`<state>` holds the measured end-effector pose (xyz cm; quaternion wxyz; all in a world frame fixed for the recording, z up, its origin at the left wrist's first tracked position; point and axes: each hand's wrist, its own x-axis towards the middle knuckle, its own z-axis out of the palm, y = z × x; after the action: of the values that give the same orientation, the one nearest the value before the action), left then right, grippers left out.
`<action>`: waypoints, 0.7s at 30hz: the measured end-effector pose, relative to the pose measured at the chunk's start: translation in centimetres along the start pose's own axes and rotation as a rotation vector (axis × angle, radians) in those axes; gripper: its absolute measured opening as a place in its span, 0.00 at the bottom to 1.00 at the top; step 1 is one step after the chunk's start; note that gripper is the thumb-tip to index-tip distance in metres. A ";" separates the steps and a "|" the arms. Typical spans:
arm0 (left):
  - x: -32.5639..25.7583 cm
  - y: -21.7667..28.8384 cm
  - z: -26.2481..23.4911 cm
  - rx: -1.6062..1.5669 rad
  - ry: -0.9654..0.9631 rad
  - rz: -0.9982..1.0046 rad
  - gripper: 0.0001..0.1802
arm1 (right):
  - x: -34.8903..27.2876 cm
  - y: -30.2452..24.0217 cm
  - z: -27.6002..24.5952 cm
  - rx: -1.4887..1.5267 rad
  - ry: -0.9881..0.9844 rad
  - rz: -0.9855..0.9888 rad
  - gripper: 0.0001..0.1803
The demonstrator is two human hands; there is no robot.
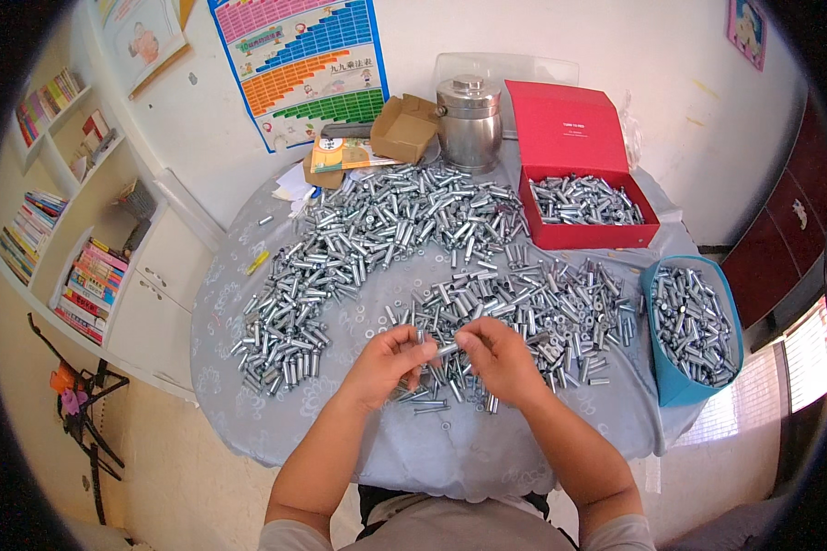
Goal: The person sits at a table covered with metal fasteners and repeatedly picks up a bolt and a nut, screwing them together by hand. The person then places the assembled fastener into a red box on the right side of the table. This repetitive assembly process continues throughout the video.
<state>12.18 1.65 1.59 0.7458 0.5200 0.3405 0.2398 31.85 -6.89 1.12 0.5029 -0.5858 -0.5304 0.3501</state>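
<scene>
While both forearms reach in over the near edge of the tabletop (450, 459), the left hand (388, 360) and right hand (498, 356) meet above it, each pinching an end of one small metal bolt (445, 349). This looks like the fitting-together step, with one part worked onto another; judging by the grip, the following move calls for a steady twist of the fingers. Just beyond lies a loose heap of bolts (524, 308), then a larger curved pile (358, 248). To the right sits a blue bin (685, 386), and farther off a red box (583, 234) and a steel canister (470, 124).
</scene>
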 end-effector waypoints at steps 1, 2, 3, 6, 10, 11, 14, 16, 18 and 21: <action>-0.1 0.4 0.3 0.005 -0.020 0.032 0.12 | 0.2 -0.5 -0.2 0.033 0.016 0.083 0.09; -0.1 0.6 0.6 0.009 -0.040 0.064 0.12 | 0.4 -0.7 -0.3 0.065 0.032 0.166 0.09; 0.2 0.6 0.7 0.007 -0.008 0.084 0.12 | 0.6 -0.6 -0.4 0.077 0.037 0.174 0.10; 1.0 0.7 1.2 -0.044 0.083 0.124 0.12 | 1.0 -0.4 -0.8 0.162 0.048 0.141 0.10; 1.6 0.9 1.7 -0.160 0.162 0.130 0.12 | 1.2 -0.9 -1.1 0.302 0.070 0.062 0.09; 1.8 0.8 1.7 -0.161 0.161 0.137 0.12 | 1.5 -1.3 -1.2 0.358 0.079 0.103 0.10; 1.9 0.7 1.9 -0.155 0.146 0.144 0.11 | 1.7 0.2 -1.7 0.281 0.015 0.130 0.10; 2.2 0.8 2.0 -0.162 0.139 0.153 0.10 | 1.7 0.3 -1.6 0.324 0.044 0.066 0.10; 2.4 0.8 2.1 -0.179 0.146 0.162 0.09 | 1.7 -1.0 -1.3 0.407 0.117 0.064 0.09; 2.7 0.6 2.1 -0.186 0.152 0.166 0.09 | 1.8 -0.3 -2.0 0.372 0.064 0.153 0.10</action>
<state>15.55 2.49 1.91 0.7404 0.4552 0.3282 0.3700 34.01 -5.60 2.14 0.5910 -0.5324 -0.3940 0.4605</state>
